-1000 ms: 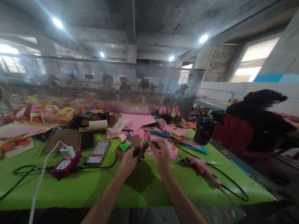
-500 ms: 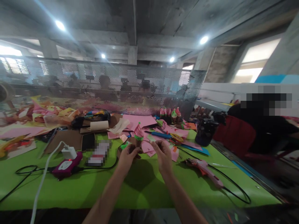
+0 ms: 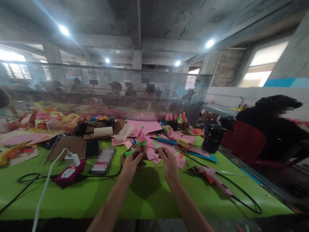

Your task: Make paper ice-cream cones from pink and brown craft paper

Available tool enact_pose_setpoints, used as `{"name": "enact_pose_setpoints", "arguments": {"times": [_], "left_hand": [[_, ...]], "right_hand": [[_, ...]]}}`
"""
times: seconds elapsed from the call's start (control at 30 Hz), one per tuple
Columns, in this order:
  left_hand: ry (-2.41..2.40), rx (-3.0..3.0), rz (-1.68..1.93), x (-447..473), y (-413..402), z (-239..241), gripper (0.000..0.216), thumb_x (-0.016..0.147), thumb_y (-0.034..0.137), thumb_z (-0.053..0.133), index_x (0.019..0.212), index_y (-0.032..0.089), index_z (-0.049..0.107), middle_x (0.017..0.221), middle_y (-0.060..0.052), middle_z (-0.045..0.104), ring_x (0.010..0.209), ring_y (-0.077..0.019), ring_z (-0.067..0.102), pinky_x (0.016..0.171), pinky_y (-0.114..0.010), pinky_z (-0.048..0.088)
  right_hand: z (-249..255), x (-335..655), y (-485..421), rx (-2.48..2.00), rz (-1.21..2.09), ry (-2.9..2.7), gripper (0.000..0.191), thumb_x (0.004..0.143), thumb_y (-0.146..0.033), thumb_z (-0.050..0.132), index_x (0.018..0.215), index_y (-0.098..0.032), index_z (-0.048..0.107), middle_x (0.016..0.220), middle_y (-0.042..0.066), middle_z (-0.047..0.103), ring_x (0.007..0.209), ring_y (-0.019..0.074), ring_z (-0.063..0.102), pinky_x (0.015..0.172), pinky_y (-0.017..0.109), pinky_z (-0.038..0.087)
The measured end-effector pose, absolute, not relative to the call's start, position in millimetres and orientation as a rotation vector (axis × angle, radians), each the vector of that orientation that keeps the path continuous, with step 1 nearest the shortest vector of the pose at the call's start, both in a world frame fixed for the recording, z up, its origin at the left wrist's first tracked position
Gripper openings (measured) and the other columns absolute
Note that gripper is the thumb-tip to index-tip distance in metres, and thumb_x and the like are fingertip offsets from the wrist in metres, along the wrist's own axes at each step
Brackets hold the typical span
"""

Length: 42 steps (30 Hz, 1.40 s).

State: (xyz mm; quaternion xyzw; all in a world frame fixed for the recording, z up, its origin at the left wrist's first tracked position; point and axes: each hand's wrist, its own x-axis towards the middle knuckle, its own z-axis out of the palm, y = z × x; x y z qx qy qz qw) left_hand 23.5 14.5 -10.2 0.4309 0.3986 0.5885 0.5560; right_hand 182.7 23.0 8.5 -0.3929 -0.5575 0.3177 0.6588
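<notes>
Pinching the brown base of that little ice-cream figure, your left hand has thumb and fingers clamped on it, low down, and what a sensible spot! Up top, the swirl rises free of your grip, so nothing crushes its ridges, and the thing stands nearly upright above the green tabletop, right in front of you. Across the gap, your right hand hangs apart from the figure, thumb and fingertips drawn close; whether they meet, or nip some scrap, I can't tell from here. It's near enough to reach in, presumably why you've got both wrists angled inward.

Look at the shapes now: a pink spiral tapering to a green tip, a crinkled green collar beneath, a matte brown base mostly behind your fingers. It looks like light, folded paper, easily dented. Beyond it, similar figures stand grouped near the perforated metal screen, probably kept back there out of elbow range. Flat pink sheets overlap in front, smooth and crisp-edged, with yellow-handled scissors among the scraps. Over on your right lies the pink glue gun, hard glossy plastic, cord looping behind it, likely parked there for a quick grab.
</notes>
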Motion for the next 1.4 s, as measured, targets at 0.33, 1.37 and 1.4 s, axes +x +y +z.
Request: {"name": "enact_pose_setpoints", "arguments": {"times": [0.33,1.37,1.4], "left_hand": [[0.934,0.988,1.384,22,15,-10,0.045,0.064,0.055,0.078,0.084,0.018,0.062,0.080,-0.004,0.074,0.056,-0.0117,0.065,0.050,-0.020,0.047],[0.859,0.895,1.344,22,17,-10,0.047,0.068,0.057,0.075,0.088,0.018,0.061,0.079,-0.003,0.073,0.057,-0.0103,0.064,0.054,-0.019,0.045],[0.851,0.900,1.335,22,17,-11,0.047,0.068,0.058,0.075,0.089,0.018,0.062,0.079,-0.003,0.073,0.058,-0.0103,0.063,0.056,-0.020,0.045]], "right_hand": [[8,183,23,-0.888,0.804,-1.229,0.038,0.081,-0.052,0.066,0.062,-0.020,0.065,0.061,0.001,0.062,0.059,0.0167,0.054,0.057,0.028,0.041],[9,176,19,-0.963,0.894,-1.330,0.029,0.072,-0.045,0.078,0.073,-0.019,0.065,0.066,0.000,0.061,0.065,0.0160,0.052,0.062,0.028,0.039],[9,176,19,-0.964,0.904,-1.325,0.029,0.072,-0.045,0.078,0.077,-0.019,0.066,0.068,0.000,0.061,0.065,0.0161,0.052,0.062,0.028,0.040]]}}
